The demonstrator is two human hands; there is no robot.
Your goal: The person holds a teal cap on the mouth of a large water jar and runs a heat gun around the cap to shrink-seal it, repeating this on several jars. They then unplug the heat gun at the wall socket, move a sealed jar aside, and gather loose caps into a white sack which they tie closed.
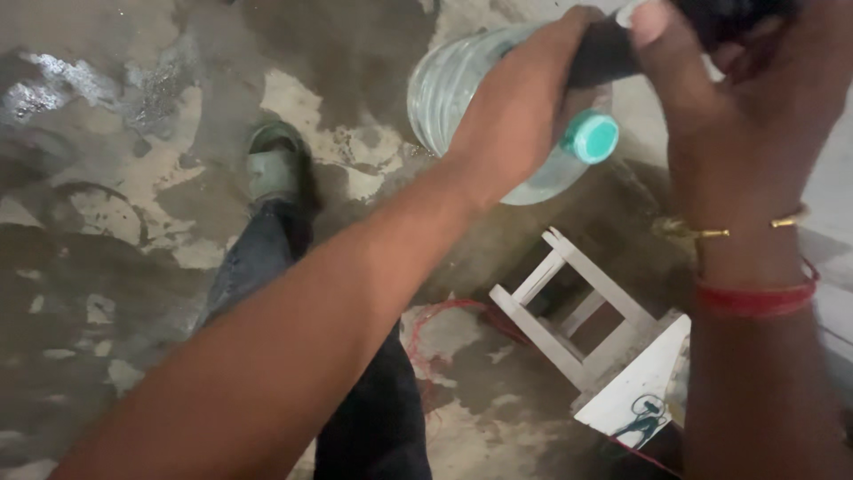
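A dark cylindrical object (613, 49) at one o'clock is gripped by both hands: the left hand (520, 116) is closed around its lower part, and the right hand (746, 98) is wrapped round its upper end. Just behind, a clear plastic bottle (462, 84) with a teal cap (591, 136) is seen. Farther down, a white stool (569, 311) lies at five o'clock on the stained concrete floor (107, 222).
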